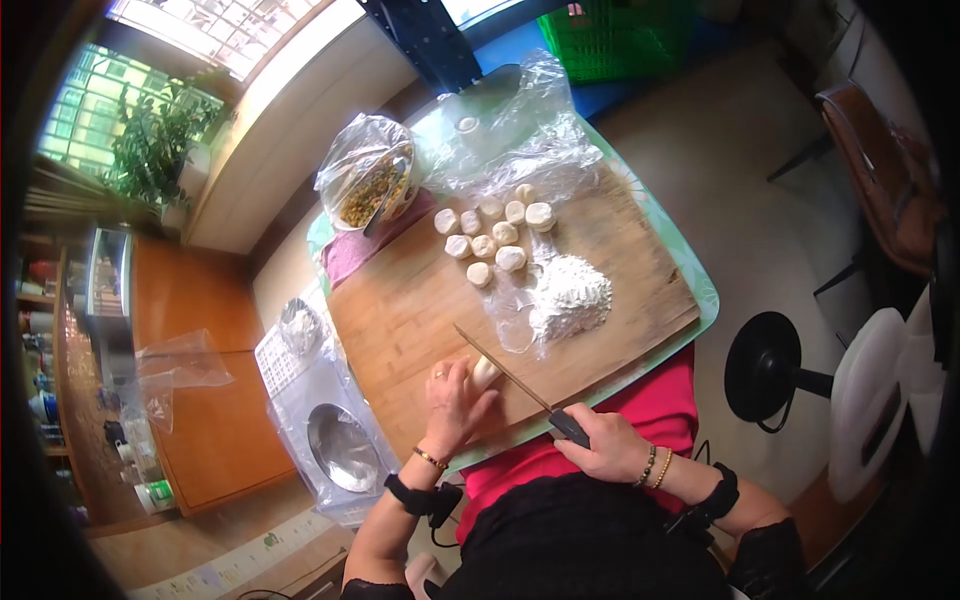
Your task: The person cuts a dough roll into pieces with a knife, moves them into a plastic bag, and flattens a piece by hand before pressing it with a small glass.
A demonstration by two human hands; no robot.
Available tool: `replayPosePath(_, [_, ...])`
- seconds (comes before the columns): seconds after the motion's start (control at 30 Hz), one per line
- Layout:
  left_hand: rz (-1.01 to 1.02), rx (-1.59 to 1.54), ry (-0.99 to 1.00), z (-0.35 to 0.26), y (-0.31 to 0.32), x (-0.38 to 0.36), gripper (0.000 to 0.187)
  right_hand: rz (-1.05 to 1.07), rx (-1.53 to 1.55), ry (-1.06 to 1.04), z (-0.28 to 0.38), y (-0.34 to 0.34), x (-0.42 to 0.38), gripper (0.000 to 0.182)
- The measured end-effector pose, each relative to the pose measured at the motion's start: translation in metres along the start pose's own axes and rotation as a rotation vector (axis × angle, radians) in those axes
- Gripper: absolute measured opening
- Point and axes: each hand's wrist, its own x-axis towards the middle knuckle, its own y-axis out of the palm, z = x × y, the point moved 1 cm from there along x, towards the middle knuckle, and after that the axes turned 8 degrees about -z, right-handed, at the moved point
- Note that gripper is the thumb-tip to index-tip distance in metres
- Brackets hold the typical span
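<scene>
My left hand (457,402) is curled round a short roll of pale dough (485,373) near the front edge of the wooden board (400,330). In my right hand (608,446) is the dark handle of a knife (515,379). Its long thin blade slants up and left, right at the end of the roll. Farther back on the board sit several small round dough pieces (483,245), dusted white. A heap of flour (572,295) lies to the right of them.
Behind the board, a plastic-covered bowl (405,205) of chopped filling with a spoon stands on a pink cloth (350,255). Crumpled plastic film (500,160) lies at the back. A metal bowl (345,450) is at the left. A stool (765,365) and brown chair (880,180) stand right.
</scene>
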Motion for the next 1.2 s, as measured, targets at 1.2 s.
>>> replayPosePath(1.2, [-0.06, -0.119, 0.179, 0.007, 0.009, 0.014, 0.049, -0.181, -0.003, 0.03, 0.005, -0.015, -0.009, 0.037])
